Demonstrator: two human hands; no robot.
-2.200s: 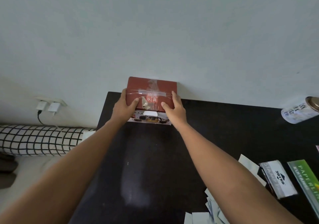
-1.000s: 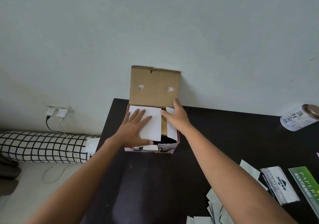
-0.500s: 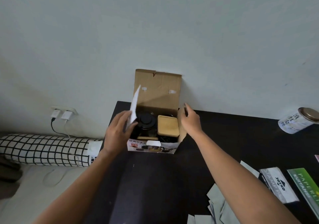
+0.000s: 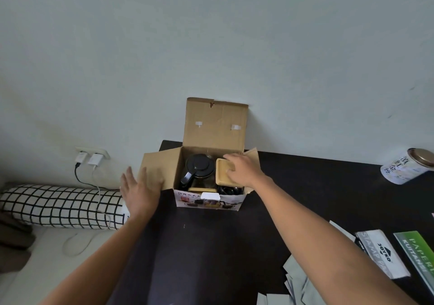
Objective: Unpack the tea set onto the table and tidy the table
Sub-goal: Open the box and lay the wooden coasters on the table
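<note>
The tea set box (image 4: 209, 200) stands open at the back of the black table (image 4: 211, 246), its lid (image 4: 216, 124) upright against the wall. Inside I see a glass teapot with a black lid (image 4: 199, 165) and a pale bamboo piece (image 4: 222, 175) beside it. My right hand (image 4: 246, 171) reaches into the box's right side, fingers curled round the bamboo piece. With its fingers spread, my left hand (image 4: 138, 192) presses the left flap (image 4: 159, 164) outward and flat. What lies lower in the box is hidden.
A tin can (image 4: 408, 168) lies on its side at the far right. Loose grey papers (image 4: 298, 286), a stamp pad pack (image 4: 380, 253) and a green booklet (image 4: 420, 253) lie front right. Off the left edge are a checked bolster (image 4: 58, 206) and plugged chargers (image 4: 91, 158).
The box went from closed to open: lid lifted, white inner sheets parted. My left hand has pushed the left flap out flat, and my right hand has moved from the right flap onto the bamboo piece.
</note>
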